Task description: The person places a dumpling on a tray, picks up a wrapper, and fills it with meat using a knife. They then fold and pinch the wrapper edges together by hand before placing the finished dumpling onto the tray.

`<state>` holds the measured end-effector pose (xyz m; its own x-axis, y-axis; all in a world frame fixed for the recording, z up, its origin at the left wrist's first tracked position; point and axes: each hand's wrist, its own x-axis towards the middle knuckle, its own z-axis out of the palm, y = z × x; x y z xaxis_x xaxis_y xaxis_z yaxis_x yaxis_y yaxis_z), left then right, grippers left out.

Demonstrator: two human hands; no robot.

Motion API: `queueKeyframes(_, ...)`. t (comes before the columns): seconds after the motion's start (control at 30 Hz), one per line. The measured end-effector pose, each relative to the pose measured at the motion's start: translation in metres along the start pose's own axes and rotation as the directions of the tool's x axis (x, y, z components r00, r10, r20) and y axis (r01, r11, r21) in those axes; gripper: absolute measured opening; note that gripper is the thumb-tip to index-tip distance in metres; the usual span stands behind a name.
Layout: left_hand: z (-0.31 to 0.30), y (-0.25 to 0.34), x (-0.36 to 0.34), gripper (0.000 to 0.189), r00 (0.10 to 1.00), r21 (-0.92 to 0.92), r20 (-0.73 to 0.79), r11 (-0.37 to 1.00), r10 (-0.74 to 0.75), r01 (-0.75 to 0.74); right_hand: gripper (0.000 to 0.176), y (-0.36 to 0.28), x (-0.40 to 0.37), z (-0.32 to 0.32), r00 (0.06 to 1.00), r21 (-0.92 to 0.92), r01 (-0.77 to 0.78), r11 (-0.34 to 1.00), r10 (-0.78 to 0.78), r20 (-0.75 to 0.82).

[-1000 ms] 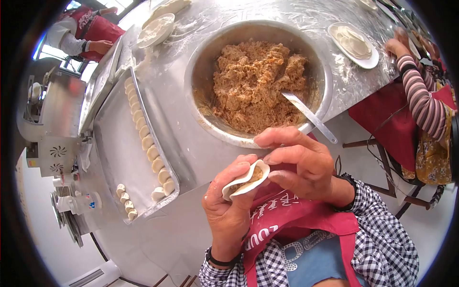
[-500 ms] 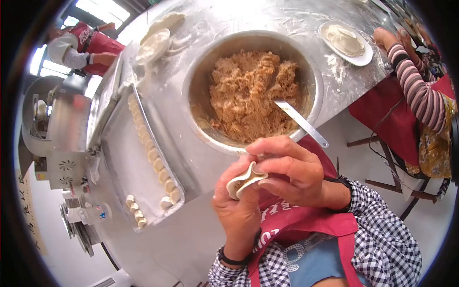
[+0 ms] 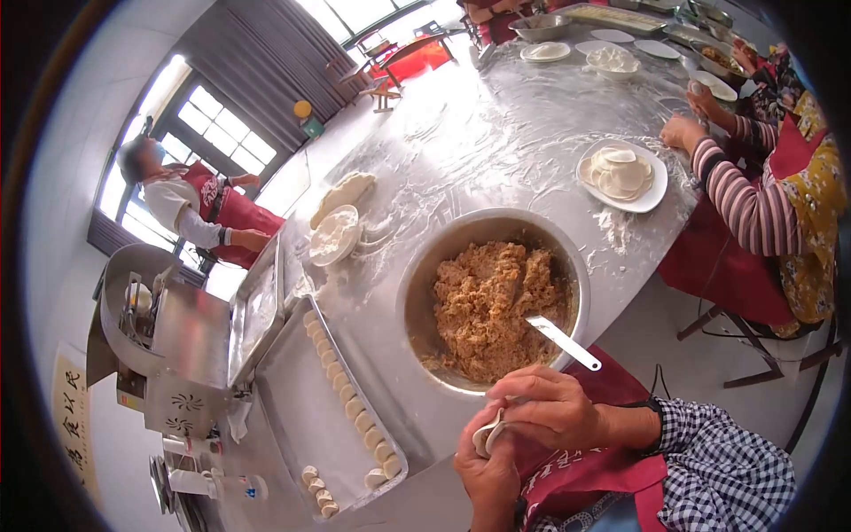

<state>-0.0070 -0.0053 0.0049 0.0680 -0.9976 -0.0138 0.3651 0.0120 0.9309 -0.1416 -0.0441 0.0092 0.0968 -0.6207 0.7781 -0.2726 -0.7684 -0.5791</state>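
A pale, folded dumpling (image 3: 487,435) is pinched between my two hands, low in the view. My left hand (image 3: 489,474) wraps it from the left and below. From the right, the fingers of my right hand (image 3: 551,410) press on its edge and partly cover it. Just beyond my hands stands a large steel bowl (image 3: 417,266) of brown minced filling (image 3: 496,306). A white-handled flat spatula (image 3: 565,343) sticks out of the filling over the near right rim.
To the left, a metal tray (image 3: 306,403) holds a row of dumplings (image 3: 341,381). Floury plates lie on the steel table (image 3: 434,168), one with stacked wrappers (image 3: 618,173). A machine (image 3: 173,355) stands at left. Co-workers (image 3: 753,195) sit right; another person (image 3: 208,199) stands far left.
The view has tilted up, so the bowl, tray and hands sit lower and farther right. The dumpling's opening, wide before, now looks narrower, with its edges pressed closer together.
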Motion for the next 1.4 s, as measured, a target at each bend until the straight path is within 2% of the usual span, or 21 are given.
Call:
queueKeyframes(0.1,-0.003,0.003,-0.001,0.033,0.999,0.057,0.007,0.998,-0.034,0.033,0.018,-0.001,-0.001,0.001,1.000,0.018,-0.028,0.999,0.027,0.012)
queueKeyframes(0.17,0.003,0.005,-0.001,0.035,1.000,0.027,0.004,0.999,-0.021,0.020,0.021,-0.004,0.000,0.003,0.979,0.138,-0.200,0.970,0.203,-0.013)
queueKeyframes(0.23,0.004,0.006,0.000,0.037,1.000,-0.002,-0.004,1.000,-0.007,0.007,0.022,-0.001,-0.001,0.004,0.978,0.163,-0.208,0.964,0.208,0.020)
queueKeyframes(0.3,0.002,0.004,0.000,0.050,1.000,-0.009,0.007,1.000,0.004,-0.004,0.023,0.001,-0.003,0.005,0.976,0.191,-0.215,0.958,0.208,0.056)
queueKeyframes(0.37,0.004,0.005,0.000,0.050,1.000,-0.028,0.014,1.000,0.003,-0.003,0.021,0.001,-0.005,0.006,0.964,0.278,-0.267,0.923,0.259,0.066)
queueKeyframes(0.43,0.004,0.004,-0.001,0.050,1.000,-0.047,0.017,0.999,0.000,0.001,0.019,0.000,-0.005,0.006,0.960,0.288,-0.279,0.916,0.274,0.060)
queueKeyframes(0.47,0.003,0.002,-0.001,0.043,1.000,-0.050,0.013,0.999,0.000,0.000,0.017,0.000,-0.006,0.006,0.956,0.299,-0.289,0.909,0.287,0.053)
queueKeyframes(0.6,0.005,0.001,-0.001,0.036,1.000,-0.039,0.005,0.999,-0.009,0.010,0.012,0.005,-0.007,0.011,0.980,0.258,-0.190,0.947,0.197,-0.002)
queueKeyframes(0.67,0.004,0.000,-0.001,0.042,1.000,-0.049,0.011,0.999,-0.018,0.018,0.011,0.006,-0.007,0.012,0.990,0.257,-0.134,0.957,0.142,-0.015)
queueKeyframes(0.73,0.002,-0.001,-0.001,0.048,1.000,-0.056,0.012,0.998,-0.029,0.029,0.012,0.006,-0.006,0.013,0.991,0.238,-0.127,0.963,0.135,-0.020)
queueKeyframes(0.97,0.003,0.003,0.002,0.038,0.998,-0.069,0.004,0.996,-0.063,0.063,0.013,0.009,-0.005,0.012,0.996,0.118,-0.086,0.989,0.086,0.002)
queueKeyframes(1.1,0.000,0.000,0.001,0.035,0.997,-0.065,-0.021,0.995,-0.078,0.077,0.016,0.006,-0.005,0.013,0.984,0.166,-0.175,0.970,0.178,0.001)
queueKeyframes(1.17,0.004,0.002,0.002,0.035,0.997,-0.071,-0.025,0.995,-0.072,0.070,0.017,0.007,-0.007,0.014,0.968,0.256,-0.243,0.936,0.249,0.008)
queueKeyframes(1.33,0.004,-0.002,0.002,0.037,0.998,-0.074,-0.038,0.996,-0.052,0.049,0.015,0.011,-0.007,0.013,0.979,0.241,-0.200,0.950,0.201,0.022)
queueKeyframes(1.4,0.003,-0.003,0.001,0.038,0.999,0.028,-0.038,0.999,-0.028,0.029,0.014,0.011,-0.007,0.013,0.983,0.241,-0.185,0.953,0.184,0.027)
